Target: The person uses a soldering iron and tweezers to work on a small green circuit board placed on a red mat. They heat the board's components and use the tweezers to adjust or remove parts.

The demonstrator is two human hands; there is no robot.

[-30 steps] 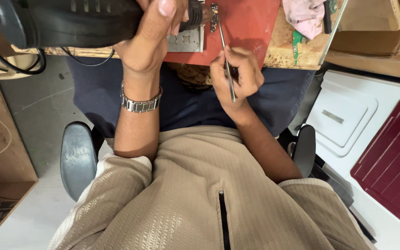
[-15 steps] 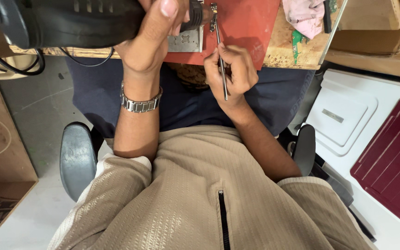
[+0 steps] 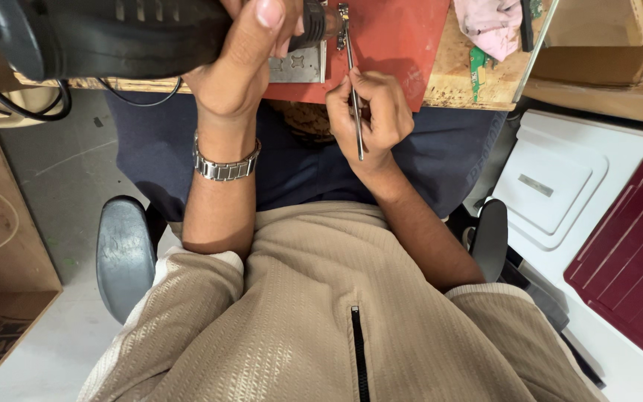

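My left hand (image 3: pixel 243 56) grips the thick black body of a hot air tool (image 3: pixel 113 33), its nozzle aimed at a small circuit board (image 3: pixel 342 16) at the top edge of the view. My right hand (image 3: pixel 373 112) pinches slim metal tweezers (image 3: pixel 354 97) whose tips reach up to that small board. Both lie over a red mat (image 3: pixel 403 37) on a wooden bench. A flat metal plate (image 3: pixel 299 67) rests on the mat beside my left hand. A steel watch (image 3: pixel 225 167) is on my left wrist.
A black cable (image 3: pixel 16 97) loops off the tool at the left. A pink cloth (image 3: pixel 493 22) and a green circuit board (image 3: pixel 479 67) lie on the bench to the right. A white box (image 3: pixel 552 186) and a dark red lid (image 3: pixel 634 253) stand at the right; chair armrests flank me.
My right hand has shifted slightly up and left, bringing the tweezers' tips closer to the small board. The left hand and the hot air tool have stayed almost still.
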